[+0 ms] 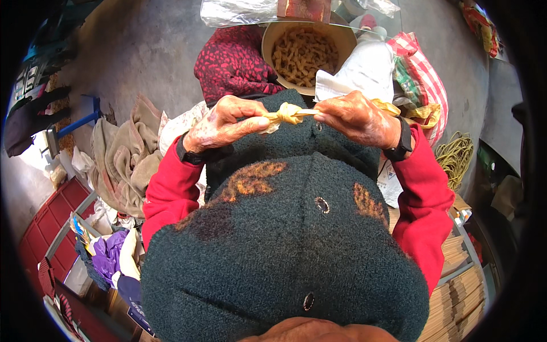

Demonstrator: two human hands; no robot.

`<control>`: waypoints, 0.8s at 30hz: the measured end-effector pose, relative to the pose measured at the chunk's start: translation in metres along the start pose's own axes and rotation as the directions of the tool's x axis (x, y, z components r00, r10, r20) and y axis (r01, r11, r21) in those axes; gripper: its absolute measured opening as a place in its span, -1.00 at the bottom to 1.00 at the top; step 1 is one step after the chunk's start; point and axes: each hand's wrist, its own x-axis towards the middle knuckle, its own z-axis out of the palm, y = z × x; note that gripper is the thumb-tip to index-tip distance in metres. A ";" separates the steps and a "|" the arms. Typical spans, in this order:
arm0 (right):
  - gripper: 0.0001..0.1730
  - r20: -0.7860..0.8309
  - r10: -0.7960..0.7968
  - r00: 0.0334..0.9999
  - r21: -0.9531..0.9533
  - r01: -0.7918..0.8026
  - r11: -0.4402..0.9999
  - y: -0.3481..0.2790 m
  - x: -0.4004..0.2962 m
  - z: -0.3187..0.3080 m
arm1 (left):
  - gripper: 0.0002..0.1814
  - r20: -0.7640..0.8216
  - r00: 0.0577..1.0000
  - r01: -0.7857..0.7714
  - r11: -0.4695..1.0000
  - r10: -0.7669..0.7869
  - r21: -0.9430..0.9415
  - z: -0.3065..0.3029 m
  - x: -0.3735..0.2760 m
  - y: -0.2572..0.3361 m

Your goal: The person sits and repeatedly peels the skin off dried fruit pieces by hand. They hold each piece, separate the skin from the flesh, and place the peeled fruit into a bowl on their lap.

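A soft, pale yellow strip point(290, 113) with a loose knot at its middle is stretched level above my lap. My left hand point(228, 122) pinches its left end between thumb and forefinger, beside the knot. On the other side, my right hand point(357, 117) grips the strip's thin right end between thumb and finger. More yellow strip point(386, 107) shows behind the right hand; whether it joins the held piece cannot be told. Beyond both hands, a round pale basin point(267, 45) holds many short, twisted yellow-brown pieces point(303, 57).
A glass pane edge point(372, 29) crosses above the basin, with clear plastic point(239, 12) on it. White cloth point(359, 70) hangs over the basin's right side. A red checked bag point(427, 85) and coiled cord point(455, 160) lie right; a brown blanket point(124, 158) is left. Cardboard stacks point(457, 295) stand lower right.
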 end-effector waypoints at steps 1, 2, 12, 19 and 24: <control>-0.88 0.003 0.015 1.000 0.022 -0.015 1.000 0.002 0.000 0.001 | -0.76 0.001 1.000 -0.026 0.999 0.025 0.042 0.000 0.003 -0.001; -0.89 -0.001 0.009 1.000 0.022 -0.009 1.000 0.003 0.001 0.001 | -0.63 0.012 0.988 0.154 0.984 -0.156 0.085 -0.006 0.001 0.003; -0.90 0.001 0.023 1.000 0.015 -0.023 1.000 0.011 0.000 0.002 | -0.38 0.113 0.942 -0.287 0.584 0.316 0.759 0.014 0.039 0.004; -0.88 0.076 0.087 0.993 0.043 -0.090 0.995 0.005 -0.007 -0.001 | -0.79 0.195 0.894 -0.403 0.535 0.403 0.743 0.033 0.053 -0.003; -0.80 0.043 0.029 0.999 0.049 -0.031 0.998 -0.013 -0.001 0.004 | -0.90 0.235 0.938 -0.344 0.762 0.254 0.549 0.009 0.025 0.012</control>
